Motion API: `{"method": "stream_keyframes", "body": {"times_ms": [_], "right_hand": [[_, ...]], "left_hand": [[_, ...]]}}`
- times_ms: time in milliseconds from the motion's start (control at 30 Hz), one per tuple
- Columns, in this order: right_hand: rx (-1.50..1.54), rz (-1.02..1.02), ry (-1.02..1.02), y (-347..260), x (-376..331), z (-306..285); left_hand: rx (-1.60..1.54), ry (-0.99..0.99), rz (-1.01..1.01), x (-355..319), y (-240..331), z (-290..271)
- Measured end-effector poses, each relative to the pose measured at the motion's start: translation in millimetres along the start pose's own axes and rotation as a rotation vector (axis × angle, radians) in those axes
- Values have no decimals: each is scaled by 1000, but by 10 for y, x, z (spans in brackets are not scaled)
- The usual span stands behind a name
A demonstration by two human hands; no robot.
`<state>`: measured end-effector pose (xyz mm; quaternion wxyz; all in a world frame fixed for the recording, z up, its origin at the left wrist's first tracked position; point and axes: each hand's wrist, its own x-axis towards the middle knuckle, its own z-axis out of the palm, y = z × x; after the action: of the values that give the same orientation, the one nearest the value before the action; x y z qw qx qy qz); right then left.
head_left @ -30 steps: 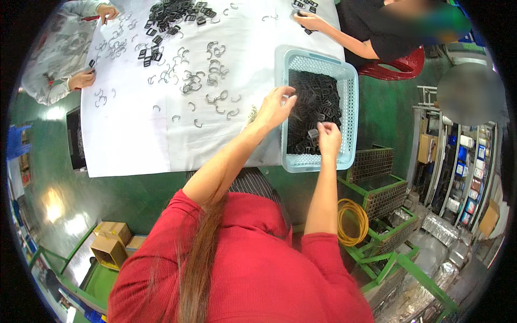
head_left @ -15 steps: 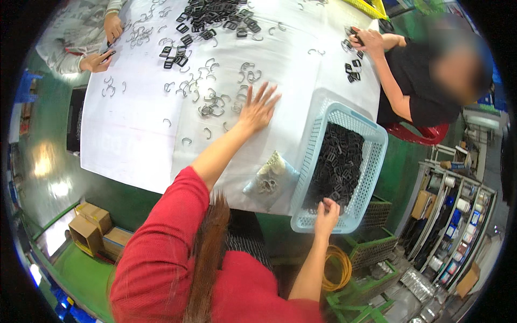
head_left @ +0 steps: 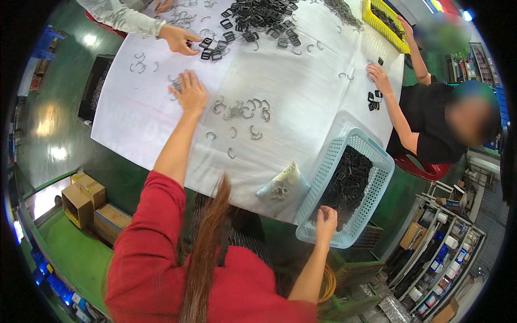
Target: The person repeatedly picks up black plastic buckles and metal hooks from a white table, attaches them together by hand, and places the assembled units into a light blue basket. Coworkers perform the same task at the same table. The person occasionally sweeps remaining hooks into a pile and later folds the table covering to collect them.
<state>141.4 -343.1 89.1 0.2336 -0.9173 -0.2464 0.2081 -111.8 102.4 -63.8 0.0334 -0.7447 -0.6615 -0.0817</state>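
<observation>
My left hand (head_left: 189, 92) lies open, fingers spread, over small curved wire rings (head_left: 176, 83) on the white-covered table (head_left: 161, 129). More of these metal rings (head_left: 237, 110) form a loose cluster to its right, with several strays nearer me. My right hand (head_left: 326, 223) is at the near end of a light blue basket (head_left: 389, 167), its fingers curled together; whatever they hold, if anything, is hidden. Black plastic buckles (head_left: 350, 180) fill the basket. A clear plastic bag (head_left: 284, 185) with metal rings inside lies left of the basket.
A heap of black buckles (head_left: 258, 16) is at the table's far side. A co-worker's hand (head_left: 180, 40) touches buckles at far left. Another co-worker (head_left: 431, 118) sits at right, one hand by a yellow basket (head_left: 386, 24). Cardboard boxes (head_left: 81, 202) stand at lower left.
My left hand has swept left across the table, and the rings lie differently. My right hand stays at the basket. The left co-worker's hand has reached buckles; the right co-worker's hands have parted.
</observation>
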Motion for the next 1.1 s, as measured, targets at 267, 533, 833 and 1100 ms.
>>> {"method": "stream_keyframes", "body": {"times_ms": [267, 533, 833, 1100], "right_hand": [[-50, -88, 13, -228, 63, -33], [-176, -153, -14, -154, -19, -36], [-316, -239, -41, -161, 52, 115], [-488, -204, -129, -345, 78, 102]], "left_hand": [[-491, -420, 980, -1853, 726, -330], [-272, -81, 686, -775, 1161, -35], [93, 62, 233, -549, -475, -398], [-402, -282, 886, -1681, 79, -181]]}}
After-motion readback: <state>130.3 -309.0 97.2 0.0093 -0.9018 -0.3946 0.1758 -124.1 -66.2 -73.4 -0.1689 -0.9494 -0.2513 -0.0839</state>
